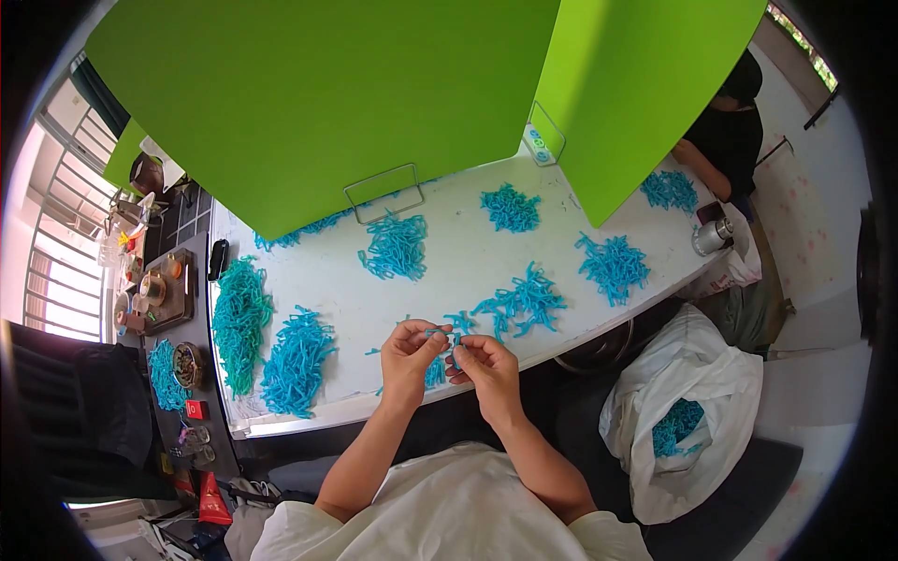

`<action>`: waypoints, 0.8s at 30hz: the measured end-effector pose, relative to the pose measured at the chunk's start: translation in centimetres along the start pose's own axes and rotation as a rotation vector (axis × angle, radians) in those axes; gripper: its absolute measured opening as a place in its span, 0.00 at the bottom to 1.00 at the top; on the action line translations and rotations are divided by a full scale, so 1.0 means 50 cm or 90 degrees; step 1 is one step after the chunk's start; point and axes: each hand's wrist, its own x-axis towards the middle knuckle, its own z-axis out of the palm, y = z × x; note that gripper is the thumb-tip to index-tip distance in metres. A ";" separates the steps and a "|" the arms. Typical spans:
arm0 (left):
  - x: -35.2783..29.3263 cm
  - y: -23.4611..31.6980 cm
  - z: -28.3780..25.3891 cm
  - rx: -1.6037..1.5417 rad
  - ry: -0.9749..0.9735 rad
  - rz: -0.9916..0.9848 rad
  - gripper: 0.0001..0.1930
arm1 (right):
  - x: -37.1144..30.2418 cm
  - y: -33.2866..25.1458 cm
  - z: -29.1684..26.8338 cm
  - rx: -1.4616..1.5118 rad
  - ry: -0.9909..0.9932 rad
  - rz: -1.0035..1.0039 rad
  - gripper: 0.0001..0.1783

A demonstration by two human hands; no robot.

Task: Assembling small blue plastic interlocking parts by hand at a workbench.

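Observation:
My left hand (410,359) and my right hand (488,367) meet over the near edge of a white table (444,252). Both are closed in a pinch, fingertips close together, on small thin blue pieces that look like plastic. The exact shape between the fingers is too small to make out. Under and beside my hands lie a few loose blue pieces (435,373). A spread-out heap of the same blue pieces (531,297) sits just beyond my right hand.
More blue heaps (299,363) and a greener one (241,323) lie at left. Tall green partitions (337,103) with wire feet cross the table. A white sack (692,402) with blue pieces stands at right. Another person (732,126) sits behind the partition; a dark side table (201,309) is at left.

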 end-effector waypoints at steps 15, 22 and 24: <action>-0.019 -0.026 -0.010 0.187 -0.035 0.110 0.08 | 0.001 -0.002 -0.027 -0.183 0.034 -0.023 0.09; -0.030 -0.038 -0.001 0.183 -0.059 0.224 0.08 | -0.009 -0.015 -0.030 0.096 -0.018 0.111 0.06; -0.033 -0.043 0.004 0.069 -0.026 0.148 0.08 | -0.017 -0.001 -0.022 0.103 -0.026 0.106 0.05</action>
